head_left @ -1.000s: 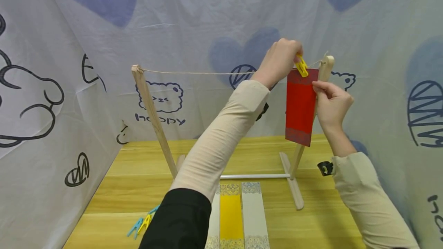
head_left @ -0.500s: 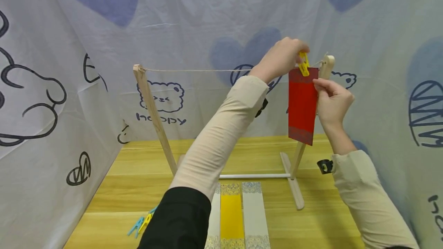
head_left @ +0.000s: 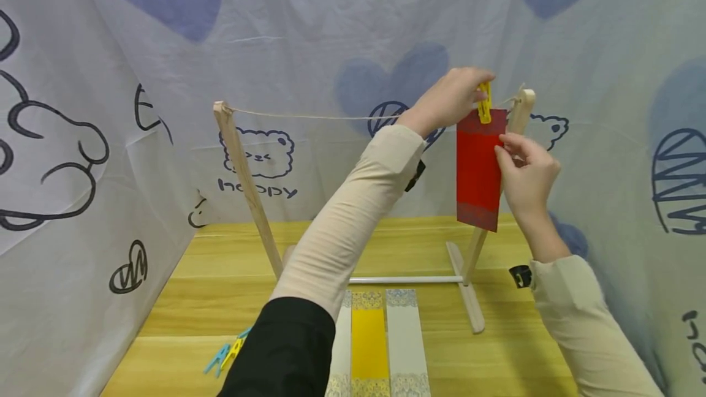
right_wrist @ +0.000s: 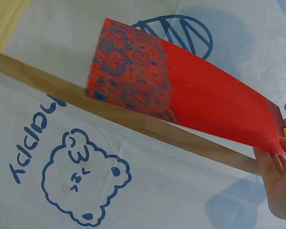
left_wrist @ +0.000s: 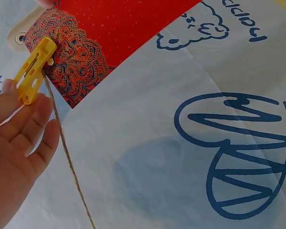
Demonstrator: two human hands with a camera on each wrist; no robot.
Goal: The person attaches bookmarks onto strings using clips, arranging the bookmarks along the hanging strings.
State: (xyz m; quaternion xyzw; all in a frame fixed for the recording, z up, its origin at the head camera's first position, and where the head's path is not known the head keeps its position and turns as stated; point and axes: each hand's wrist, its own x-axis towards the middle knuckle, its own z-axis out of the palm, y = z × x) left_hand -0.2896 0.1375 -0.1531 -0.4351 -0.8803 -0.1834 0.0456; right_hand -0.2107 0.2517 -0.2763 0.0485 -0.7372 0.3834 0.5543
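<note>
A red paper strip [head_left: 478,167] with patterned ends hangs at the right end of the string [head_left: 309,116]. On its top edge sits a yellow clothespin [left_wrist: 36,67], its jaws over the patterned end beside the string. My left hand [head_left: 455,94] pinches the clothespin's handles between thumb and fingers, as the left wrist view shows up close. My right hand [head_left: 526,170] holds the strip's right edge below the top corner, thumb and forefinger at the edge. In the right wrist view, fingers of the right hand [right_wrist: 276,183] reach behind the strip.
The string runs between two wooden posts [head_left: 245,182], joined low down by a white rod [head_left: 408,280]. Two white strips and a yellow strip [head_left: 369,342] lie on the wooden table [head_left: 176,299]. Blue and yellow clothespins [head_left: 231,354] lie at left, partly behind my left sleeve.
My left hand has shifted slightly right, and the clothespin has turned from slanted to nearly upright at the strip's top edge. My right hand has slid a little down the strip's edge.
</note>
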